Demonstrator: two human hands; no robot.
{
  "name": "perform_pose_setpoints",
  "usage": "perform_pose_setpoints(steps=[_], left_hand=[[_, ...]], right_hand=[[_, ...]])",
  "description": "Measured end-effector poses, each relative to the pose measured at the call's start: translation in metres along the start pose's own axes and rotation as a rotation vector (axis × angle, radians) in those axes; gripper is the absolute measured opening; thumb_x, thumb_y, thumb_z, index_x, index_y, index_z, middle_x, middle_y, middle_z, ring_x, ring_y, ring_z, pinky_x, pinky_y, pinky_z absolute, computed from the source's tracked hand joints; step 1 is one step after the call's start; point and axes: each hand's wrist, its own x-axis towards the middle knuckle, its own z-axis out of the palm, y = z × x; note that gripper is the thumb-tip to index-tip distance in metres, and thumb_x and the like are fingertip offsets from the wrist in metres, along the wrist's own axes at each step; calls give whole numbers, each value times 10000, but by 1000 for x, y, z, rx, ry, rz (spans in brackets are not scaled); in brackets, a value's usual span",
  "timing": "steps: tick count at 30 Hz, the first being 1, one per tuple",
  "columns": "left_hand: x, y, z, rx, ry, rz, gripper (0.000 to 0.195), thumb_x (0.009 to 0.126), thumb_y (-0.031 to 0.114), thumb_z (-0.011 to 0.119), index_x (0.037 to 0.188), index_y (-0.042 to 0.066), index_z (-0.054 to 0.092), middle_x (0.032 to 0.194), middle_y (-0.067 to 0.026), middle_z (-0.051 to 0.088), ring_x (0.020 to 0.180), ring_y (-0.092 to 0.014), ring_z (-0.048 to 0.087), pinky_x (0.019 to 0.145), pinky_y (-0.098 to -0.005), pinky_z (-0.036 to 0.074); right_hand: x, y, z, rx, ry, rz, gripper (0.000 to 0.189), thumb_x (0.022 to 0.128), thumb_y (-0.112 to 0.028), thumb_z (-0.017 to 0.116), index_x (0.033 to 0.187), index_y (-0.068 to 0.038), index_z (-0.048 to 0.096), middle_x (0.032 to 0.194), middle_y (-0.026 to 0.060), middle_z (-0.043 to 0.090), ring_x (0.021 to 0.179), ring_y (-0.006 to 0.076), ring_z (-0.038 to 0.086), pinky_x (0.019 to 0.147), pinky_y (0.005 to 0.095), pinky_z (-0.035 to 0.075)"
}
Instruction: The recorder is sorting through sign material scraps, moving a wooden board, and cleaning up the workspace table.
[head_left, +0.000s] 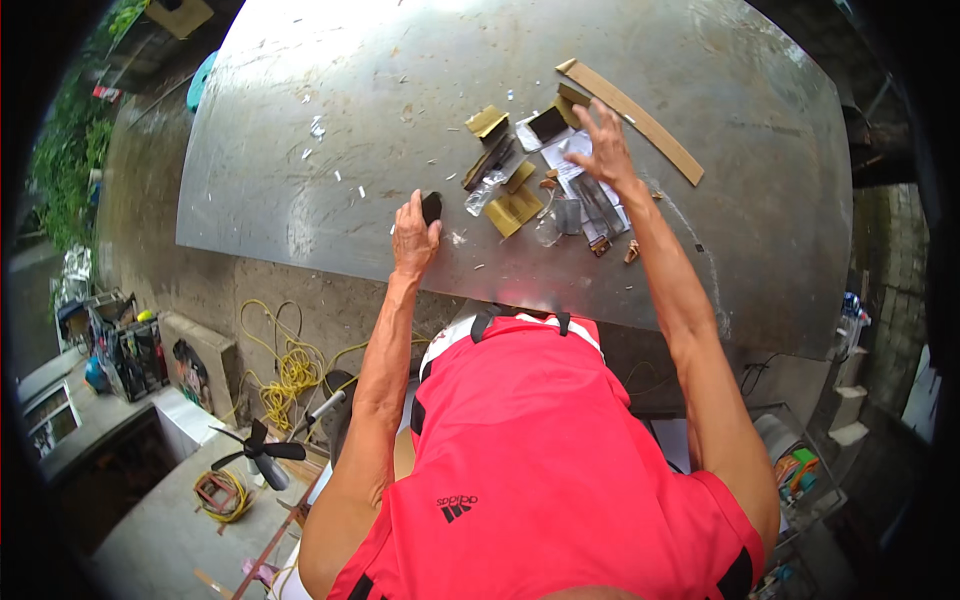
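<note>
My left hand (415, 238) is at the near part of a large metal-topped table (315, 187), its thumb and fingers around a small flat black object (431, 208) whose exact kind I cannot tell. Fingers spread, my right hand (606, 154) hovers over or just touches a pile of scraps; whether it makes contact is unclear. Beneath and beside it are an opened brown cardboard box (568, 105), a dark block-like piece (547, 125) and printed paper sheets (564, 152). Folded cardboard pieces (514, 211) and clear plastic wrapping (486, 193) lie between the hands.
A long cardboard strip (637, 124) lies beyond my right hand. White paper bits (317, 127) are scattered at the left of the tabletop. Below the table's edge are a tangled yellow cord (289, 375) and a black-bladed fan (259, 452) on the left.
</note>
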Motion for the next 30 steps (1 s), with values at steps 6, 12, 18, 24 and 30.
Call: perform_pose_setpoints(steps=[6, 12, 18, 24, 30], left_hand=[[46, -2, -4, -76, 106, 66, 289, 768, -2, 619, 1056, 20, 602, 988, -166, 592, 944, -348, 555, 851, -417, 455], [107, 31, 21, -42, -63, 315, 238, 745, 136, 702, 982, 126, 719, 1422, -172, 452, 1348, -414, 336, 1078, -488, 333], [143, 52, 56, 73, -483, 343, 334, 688, 252, 764, 1020, 217, 746, 1512, -137, 355, 1396, -448, 228, 1079, -577, 281], [127, 50, 74, 55, -261, 498, 127, 724, 152, 707, 835, 91, 719, 1026, -64, 677, 1061, -268, 573, 825, -417, 476], [91, 48, 53, -75, -124, 337, 117, 748, 143, 667, 810, 44, 677, 822, -129, 638, 819, -310, 617, 720, -416, 497]], right_hand=[[47, -10, 49, -162, -381, 70, 939, 536, -427, 889, 1375, -327, 480, 1464, 195, 334, 1326, 397, 328, 1087, 510, 320], [25, -22, 53, -11, -277, -160, 309, 717, -159, 745, 1012, -129, 656, 1071, 94, 602, 1068, 299, 546, 876, 439, 451], [-6, 8, -22, 246, 78, 162, 219, 772, -42, 654, 991, -46, 643, 837, 121, 608, 853, 316, 608, 785, 395, 495], [-108, 7, -61, 106, 261, 644, 296, 810, -56, 636, 1106, -46, 630, 993, 158, 606, 981, 335, 592, 854, 403, 480], [-188, -29, 0, -249, -15, 698, 482, 881, -209, 623, 1323, -68, 489, 1396, 204, 399, 1286, 405, 369, 1038, 513, 352]])
